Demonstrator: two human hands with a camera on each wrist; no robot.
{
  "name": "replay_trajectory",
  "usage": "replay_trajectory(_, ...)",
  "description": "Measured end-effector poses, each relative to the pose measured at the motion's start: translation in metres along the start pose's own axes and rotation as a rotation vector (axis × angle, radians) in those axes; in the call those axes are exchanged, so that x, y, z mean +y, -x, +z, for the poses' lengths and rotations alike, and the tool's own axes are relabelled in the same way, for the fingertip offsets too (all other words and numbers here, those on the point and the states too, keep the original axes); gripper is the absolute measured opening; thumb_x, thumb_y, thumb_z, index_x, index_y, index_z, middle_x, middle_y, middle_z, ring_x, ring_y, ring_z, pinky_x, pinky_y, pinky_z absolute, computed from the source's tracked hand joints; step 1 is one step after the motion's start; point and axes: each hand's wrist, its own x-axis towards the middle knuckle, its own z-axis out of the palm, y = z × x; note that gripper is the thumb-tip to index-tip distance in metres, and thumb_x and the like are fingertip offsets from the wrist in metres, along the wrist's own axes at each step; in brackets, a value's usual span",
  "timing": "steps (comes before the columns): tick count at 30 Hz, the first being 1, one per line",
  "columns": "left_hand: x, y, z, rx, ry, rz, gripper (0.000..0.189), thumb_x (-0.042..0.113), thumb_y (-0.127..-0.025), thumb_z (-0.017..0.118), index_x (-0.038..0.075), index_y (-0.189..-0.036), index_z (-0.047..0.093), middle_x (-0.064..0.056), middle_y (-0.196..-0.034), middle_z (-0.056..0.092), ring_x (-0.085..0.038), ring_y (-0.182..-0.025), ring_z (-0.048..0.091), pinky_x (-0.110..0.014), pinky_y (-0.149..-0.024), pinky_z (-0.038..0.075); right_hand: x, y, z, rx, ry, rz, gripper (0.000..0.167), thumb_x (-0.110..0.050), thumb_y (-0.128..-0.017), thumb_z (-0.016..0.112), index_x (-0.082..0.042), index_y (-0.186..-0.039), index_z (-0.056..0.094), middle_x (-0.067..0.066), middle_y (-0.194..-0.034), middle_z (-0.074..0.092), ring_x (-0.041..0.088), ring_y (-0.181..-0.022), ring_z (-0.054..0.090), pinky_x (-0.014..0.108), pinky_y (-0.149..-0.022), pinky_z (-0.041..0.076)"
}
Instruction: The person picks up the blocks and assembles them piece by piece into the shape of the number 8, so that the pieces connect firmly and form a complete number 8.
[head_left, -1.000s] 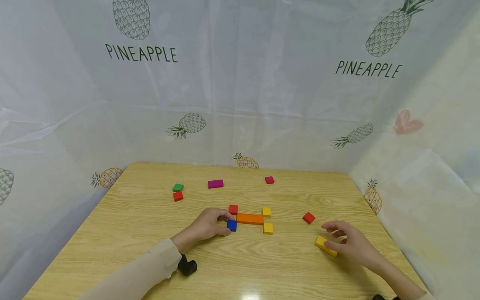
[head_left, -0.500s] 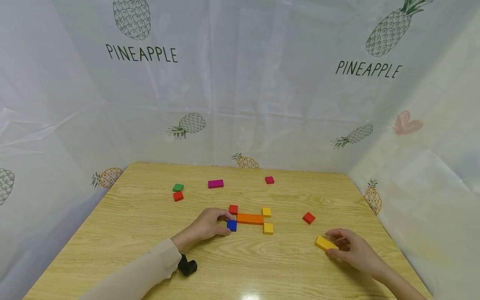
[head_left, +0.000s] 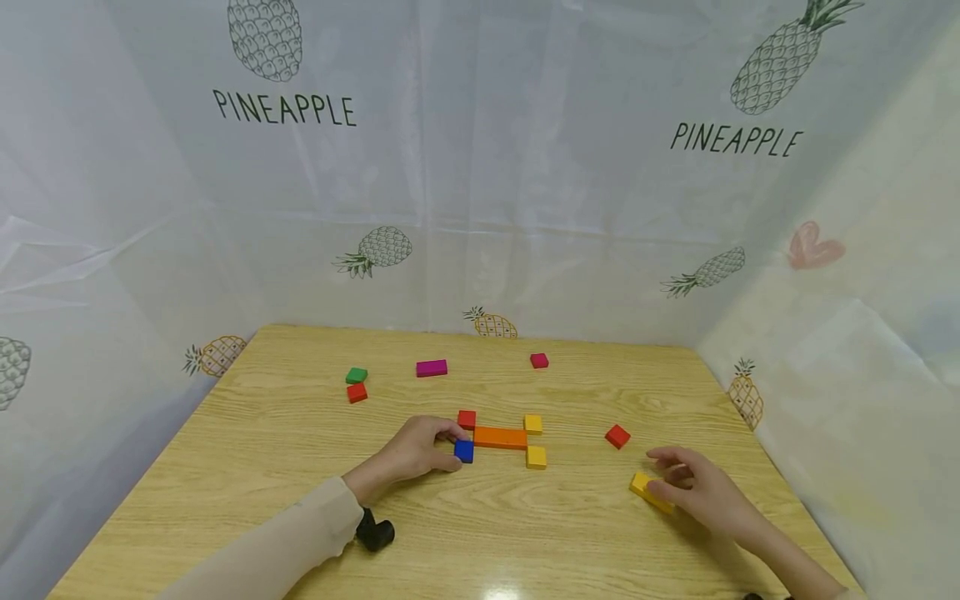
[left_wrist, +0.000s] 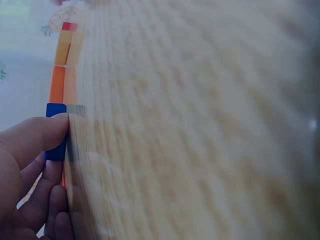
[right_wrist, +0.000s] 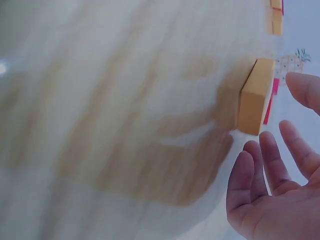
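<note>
My left hand (head_left: 414, 450) pinches a blue square block (head_left: 463, 452) between thumb and fingers; the left wrist view shows the thumb (left_wrist: 40, 135) on its face. The block rests on the table against the left end of an orange bar block (head_left: 501, 437). A red square block (head_left: 467, 419) sits at that end's far corner. Two yellow square blocks (head_left: 533, 424) stand at the bar's right end. My right hand (head_left: 705, 493) hovers over a long yellow block (head_left: 651, 492), partly hiding it. In the right wrist view its fingers are loosely spread, apart from the yellow block (right_wrist: 255, 97).
A loose red block (head_left: 618, 436) lies between the bar and my right hand. Farther back are a green block (head_left: 356, 376), a red block (head_left: 357, 392), a magenta bar (head_left: 431, 368) and a crimson block (head_left: 539, 361). A pineapple-print sheet (head_left: 480, 167) surrounds the wooden table (head_left: 450, 542).
My right hand shifted slightly right and nearer, then back up and left over the yellow block, which stays about where it was. My left hand and the blue block have not moved.
</note>
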Motion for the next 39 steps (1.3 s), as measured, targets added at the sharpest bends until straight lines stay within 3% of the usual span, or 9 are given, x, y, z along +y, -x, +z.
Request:
replay_trajectory(10,-0.002,-0.002,0.001,-0.008,0.005,-0.013,0.029,0.015,-0.086,0.09,0.019,-0.112,0.079,0.006,-0.105,0.071,-0.015,-0.098,0.062,-0.041,-0.094,0.053,-0.014,-0.027,0.011,0.048,0.009,-0.009,0.055,-0.025,-0.096,0.082,0.001,-0.14,0.061,0.017,-0.123,0.065,0.03,-0.106,0.069,0.026,-0.077,0.059)
replay_trajectory(17,0.0,-0.002,0.001,-0.008,0.001,-0.016,0.029,0.015,-0.086,0.09,0.018,-0.112,0.079,0.006,-0.105,0.071,-0.015,-0.098,0.061,-0.041,-0.093,0.053,-0.018,-0.042,0.017,0.076,0.069,-0.035,0.056,-0.022,-0.095,0.083,0.005,-0.139,0.06,0.017,-0.117,0.067,0.026,-0.098,0.07,0.027,-0.073,0.058)
replay_trajectory(28,-0.001,-0.002,0.001,-0.005,0.004,-0.018,0.029,0.015,-0.086,0.09,0.019,-0.112,0.079,0.007,-0.105,0.071,-0.015,-0.098,0.062,-0.041,-0.094,0.054,-0.019,-0.055,0.018,0.071,0.069,-0.015,0.058,-0.023,-0.092,0.085,0.005,-0.137,0.061,0.018,-0.118,0.067,0.028,-0.099,0.07,0.028,-0.07,0.057)
replay_trajectory(39,-0.003,-0.002,0.002,-0.002,0.0,-0.013,0.029,0.016,-0.085,0.09,0.02,-0.111,0.079,0.007,-0.105,0.071,-0.015,-0.098,0.061,-0.039,-0.092,0.053,-0.018,-0.063,0.019,0.067,0.087,-0.033,0.05,-0.02,-0.092,0.084,0.006,-0.13,0.064,0.018,-0.112,0.07,0.027,-0.094,0.069,0.027,-0.068,0.057)
